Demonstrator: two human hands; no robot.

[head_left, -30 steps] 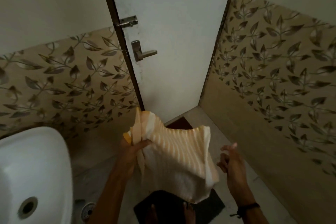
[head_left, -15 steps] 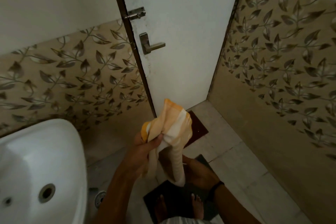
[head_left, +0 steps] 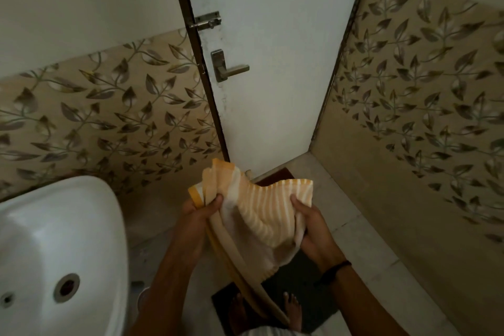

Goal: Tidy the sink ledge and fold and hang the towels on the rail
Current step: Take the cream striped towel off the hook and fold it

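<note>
The person stands in front of the closed white door (head_left: 272,63) and holds a small orange-and-white striped cotton towel (head_left: 261,213) in the air between both hands, above the dark floor mat (head_left: 305,292) and to the right of the white ceramic sink (head_left: 60,240). The left hand (head_left: 197,213) pinches one bunched corner of the towel, with the thumb pressed over the orange border; the right hand (head_left: 311,229) grips the opposite edge, with the fingers closed around the cloth. The towel sags between them in loose waves, and a long strip of it hangs down toward the feet, so I judge that the folding has only begun: the cloth is being spread out, and no clean fold is visible. No towel rail is in view, and I cannot tell where it is. Only part of the sink appears, so the state of its ledge cannot be judged; no loose things are seen on the visible part. Folding this towel, hanging it, and any other towels seem to remain.
</note>
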